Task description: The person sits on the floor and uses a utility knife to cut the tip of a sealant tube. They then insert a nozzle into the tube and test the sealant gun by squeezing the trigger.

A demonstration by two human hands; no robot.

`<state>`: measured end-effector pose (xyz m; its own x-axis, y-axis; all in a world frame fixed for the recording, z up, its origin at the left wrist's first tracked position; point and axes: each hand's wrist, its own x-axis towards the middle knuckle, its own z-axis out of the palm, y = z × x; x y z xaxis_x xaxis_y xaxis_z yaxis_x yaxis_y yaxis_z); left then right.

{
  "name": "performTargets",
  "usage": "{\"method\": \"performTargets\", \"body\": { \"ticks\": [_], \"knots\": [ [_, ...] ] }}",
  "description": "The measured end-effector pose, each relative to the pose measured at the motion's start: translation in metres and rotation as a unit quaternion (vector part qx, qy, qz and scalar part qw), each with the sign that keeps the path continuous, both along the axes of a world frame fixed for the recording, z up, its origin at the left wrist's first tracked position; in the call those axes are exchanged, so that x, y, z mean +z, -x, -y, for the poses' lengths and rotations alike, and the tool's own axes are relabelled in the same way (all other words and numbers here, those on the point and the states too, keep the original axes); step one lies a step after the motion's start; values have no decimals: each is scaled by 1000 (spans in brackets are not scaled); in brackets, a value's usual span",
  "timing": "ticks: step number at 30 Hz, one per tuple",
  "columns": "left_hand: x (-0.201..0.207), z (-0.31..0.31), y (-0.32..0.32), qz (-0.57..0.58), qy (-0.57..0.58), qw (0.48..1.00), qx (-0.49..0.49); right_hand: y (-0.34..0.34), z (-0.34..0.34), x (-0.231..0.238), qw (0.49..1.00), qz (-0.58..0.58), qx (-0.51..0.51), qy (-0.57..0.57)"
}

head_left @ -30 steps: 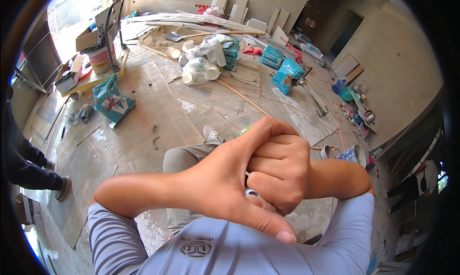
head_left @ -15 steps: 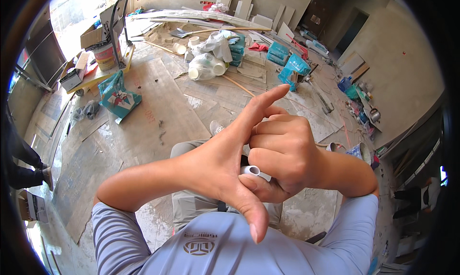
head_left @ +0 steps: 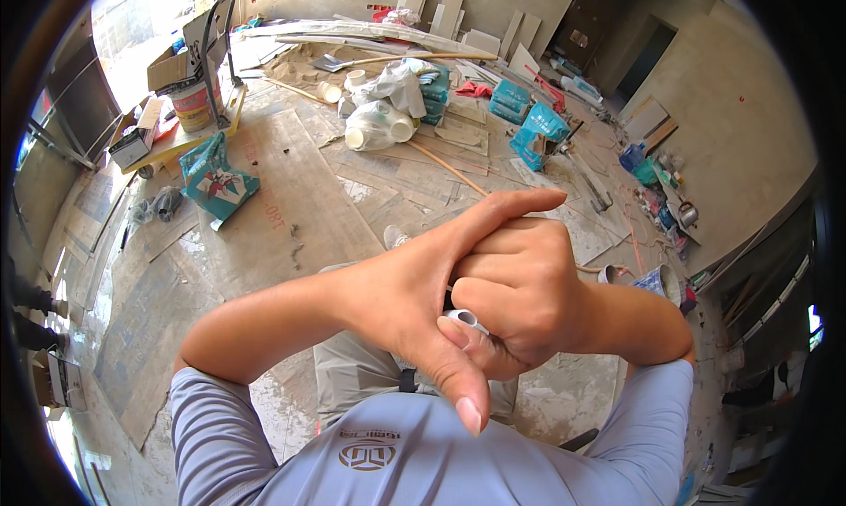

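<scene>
My right hand is closed in a fist in front of my chest, around a short white plastic tube. The tube's hollow end shows between the thumb and the curled fingers; the rest of it is hidden in the fist. My left hand lies against the fist, its palm toward the knuckles. Its thumb points down and away, and the index finger stretches over the top of the right hand. No object shows in the left hand, though its other fingers are hidden behind the fist.
Boards cover part of the floor. A flat cart carrying a bucket stands far left, near a teal bag. Ahead lie plastic-wrapped cups, a shovel and another teal bag. A person's legs show at the left edge.
My left hand's raised fingers have tipped down and to the right, closer over the right fist. The right hand still holds the tube. The person's legs at left have shifted outward.
</scene>
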<state>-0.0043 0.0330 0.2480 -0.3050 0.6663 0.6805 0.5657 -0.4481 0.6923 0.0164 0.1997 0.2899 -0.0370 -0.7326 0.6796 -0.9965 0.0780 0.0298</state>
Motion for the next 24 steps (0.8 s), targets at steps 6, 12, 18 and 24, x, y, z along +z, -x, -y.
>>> {"method": "performTargets", "body": {
  "ticks": [6, 12, 18, 24],
  "knots": [
    [8, 6, -9, 74, 12, 997, -25, -2, 1, 5, 999, -19, -4, -26],
    [12, 8, -17, 151, 29, 988, -25, 1, 5, 2, 999, -25, 19, -12],
    [13, 13, -16, 125, 29, 992, -8, 5, 8, 3, 999, -34, 33, -18],
    [13, 12, -11, 98, 0, 995, -6, 7, 12, 5, 998, -50, 37, -18]
  ]
}}
